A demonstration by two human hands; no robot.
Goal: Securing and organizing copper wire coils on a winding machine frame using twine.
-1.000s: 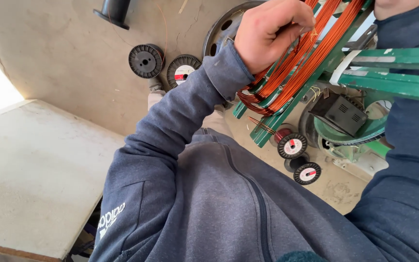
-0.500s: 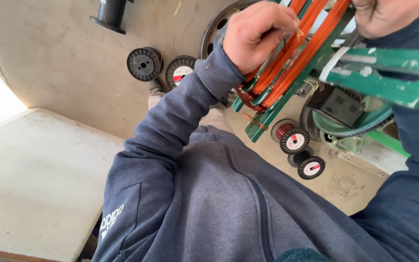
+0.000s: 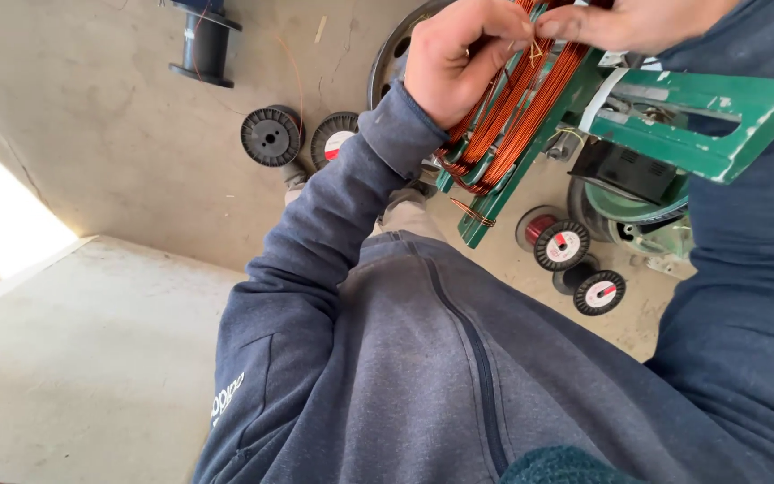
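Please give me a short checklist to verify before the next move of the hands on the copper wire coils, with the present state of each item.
1. Left hand on the copper wire coils: ok, its fingers curl over the windings.
2. Right hand at the same spot: ok, its fingertips meet those of the left hand at the top of the coils.
3. Thin wire strand between the fingertips: cannot tell, too small to see who pinches it.
4. Coils seated on the green winding frame: ok, the windings lie in its slots.
5. Left sleeve away from the coils: not ok, the cuff lies against them.
6. Black wire spools on the floor: ok, apart from both hands.
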